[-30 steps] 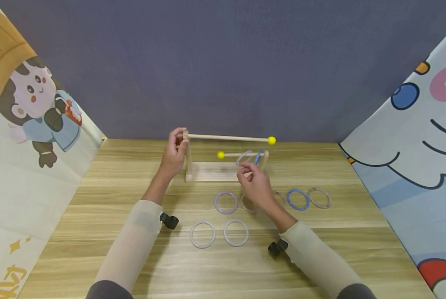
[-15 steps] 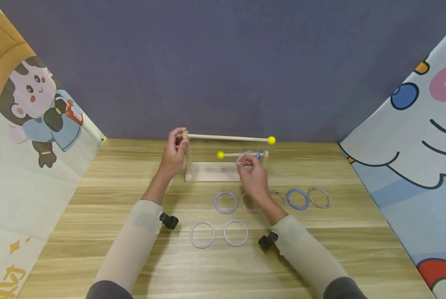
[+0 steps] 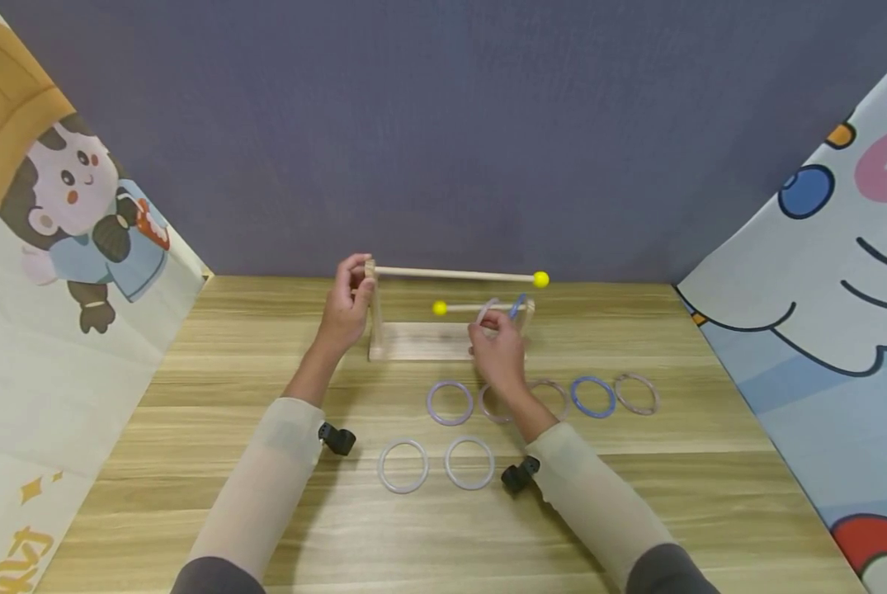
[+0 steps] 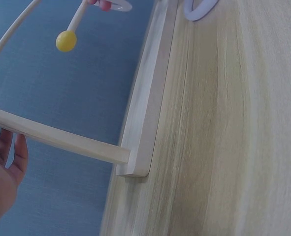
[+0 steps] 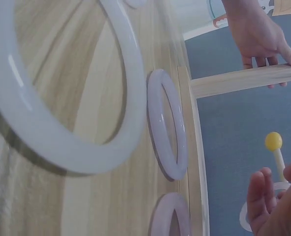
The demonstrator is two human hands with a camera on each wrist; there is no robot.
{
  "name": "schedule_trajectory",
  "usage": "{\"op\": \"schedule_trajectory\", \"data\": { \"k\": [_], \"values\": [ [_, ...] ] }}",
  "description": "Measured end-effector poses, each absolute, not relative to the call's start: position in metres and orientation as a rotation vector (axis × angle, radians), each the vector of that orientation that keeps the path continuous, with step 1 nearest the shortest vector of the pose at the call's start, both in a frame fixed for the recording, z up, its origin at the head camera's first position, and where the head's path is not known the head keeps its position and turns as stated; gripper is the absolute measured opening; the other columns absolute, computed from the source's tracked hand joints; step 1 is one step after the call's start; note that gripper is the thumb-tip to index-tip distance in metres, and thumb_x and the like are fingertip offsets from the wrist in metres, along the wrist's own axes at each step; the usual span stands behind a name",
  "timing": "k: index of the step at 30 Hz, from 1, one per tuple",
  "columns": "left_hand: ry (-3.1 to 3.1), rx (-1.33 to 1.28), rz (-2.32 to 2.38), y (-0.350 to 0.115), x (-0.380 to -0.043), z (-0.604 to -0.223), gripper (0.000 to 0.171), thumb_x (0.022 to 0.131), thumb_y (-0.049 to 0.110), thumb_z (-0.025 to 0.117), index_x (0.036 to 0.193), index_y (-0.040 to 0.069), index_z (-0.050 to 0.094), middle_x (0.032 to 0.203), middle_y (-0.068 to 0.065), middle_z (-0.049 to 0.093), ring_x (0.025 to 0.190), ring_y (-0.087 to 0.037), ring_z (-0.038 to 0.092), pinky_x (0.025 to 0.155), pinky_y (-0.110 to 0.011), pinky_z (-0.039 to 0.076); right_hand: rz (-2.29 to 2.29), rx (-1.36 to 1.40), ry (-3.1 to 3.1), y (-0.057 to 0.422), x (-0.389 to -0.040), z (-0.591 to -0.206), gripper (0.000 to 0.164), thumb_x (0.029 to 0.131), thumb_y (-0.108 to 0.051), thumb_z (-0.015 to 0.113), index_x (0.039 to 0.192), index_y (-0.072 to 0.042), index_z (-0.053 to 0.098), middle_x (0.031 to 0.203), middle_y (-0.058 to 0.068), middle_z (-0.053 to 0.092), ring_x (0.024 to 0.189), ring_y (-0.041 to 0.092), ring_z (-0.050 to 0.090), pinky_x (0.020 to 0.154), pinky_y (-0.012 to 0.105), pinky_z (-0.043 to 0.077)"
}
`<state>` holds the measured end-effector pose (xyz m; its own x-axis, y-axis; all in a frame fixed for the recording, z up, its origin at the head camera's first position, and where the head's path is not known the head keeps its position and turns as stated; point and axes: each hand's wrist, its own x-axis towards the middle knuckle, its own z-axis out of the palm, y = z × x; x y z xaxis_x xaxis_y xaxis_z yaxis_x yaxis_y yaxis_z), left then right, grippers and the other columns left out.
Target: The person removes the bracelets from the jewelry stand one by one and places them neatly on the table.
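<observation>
My left hand (image 3: pixel 348 305) grips the top of the left post (image 4: pixel 61 138) of a wooden bangle stand (image 3: pixel 421 341), thumb in front and fingers behind. The stand's upper rod (image 3: pixel 450 274) and its shorter lower rod (image 3: pixel 458 308) each end in a yellow ball. My right hand (image 3: pixel 499 351) pinches a pale bangle (image 3: pixel 487 308) that hangs around the lower rod. To its right, a blue bangle (image 3: pixel 517 306) is on the same rod near the right post. In the right wrist view, the right fingers partly cover the pale bangle (image 5: pixel 243 216).
Several bangles lie flat on the wooden table (image 3: pixel 265 511): a lilac one (image 3: pixel 430 403), a blue one (image 3: pixel 575 403), a pinkish-brown one (image 3: pixel 655 403) and two whitish ones in front. The right forearm crosses above part of the row. A dark wall (image 3: pixel 443 148) stands behind the stand.
My right hand and forearm have shifted left, and the fingers have come onto the pale bangle, which now looks turned more edge-on. The left hand keeps its hold on the post.
</observation>
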<state>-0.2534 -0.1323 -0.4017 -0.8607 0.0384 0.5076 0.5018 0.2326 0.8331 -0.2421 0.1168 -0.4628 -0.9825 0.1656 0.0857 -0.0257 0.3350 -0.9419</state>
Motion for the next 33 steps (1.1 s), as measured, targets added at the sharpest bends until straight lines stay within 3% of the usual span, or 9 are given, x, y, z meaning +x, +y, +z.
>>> {"op": "schedule_trajectory", "data": {
  "k": [5,13,33],
  "values": [
    [-2.128,-0.504,-1.65,-0.1326,-0.2532,-0.402,0.037,0.106,0.004,0.047,0.139,-0.012,0.04,0.104,-0.024,0.056,0.081,-0.003,0.047,0.068,-0.017,0.043,1.691,-0.129,-2.408,0.1168,-0.2424,-0.4653,0.026,0.099,-0.019,0.062,0.122,-0.006,0.063,0.113,0.013,0.072,0.066,0.019,0.07,0.054,0.022,0.055],
    [-2.111,-0.516,-1.637,-0.1323,-0.2561,-0.4038,0.036,0.106,0.003,0.047,0.138,-0.012,0.04,0.103,-0.026,0.056,0.08,-0.002,0.047,0.067,-0.017,0.043,1.696,-0.13,-2.366,0.1178,-0.2443,-0.4671,0.025,0.097,-0.018,0.066,0.119,-0.006,0.065,0.109,0.013,0.074,0.059,0.009,0.063,0.051,0.022,0.053],
    [-2.111,-0.519,-1.644,-0.1308,-0.2594,-0.4062,0.036,0.106,0.003,0.047,0.137,-0.013,0.04,0.101,-0.02,0.055,0.079,-0.004,0.046,0.065,-0.017,0.043,1.753,-0.011,-2.321,0.1108,-0.2444,-0.4676,0.025,0.096,-0.012,0.067,0.12,-0.003,0.066,0.106,0.014,0.074,0.068,0.024,0.068,0.057,0.021,0.056]
  ]
}}
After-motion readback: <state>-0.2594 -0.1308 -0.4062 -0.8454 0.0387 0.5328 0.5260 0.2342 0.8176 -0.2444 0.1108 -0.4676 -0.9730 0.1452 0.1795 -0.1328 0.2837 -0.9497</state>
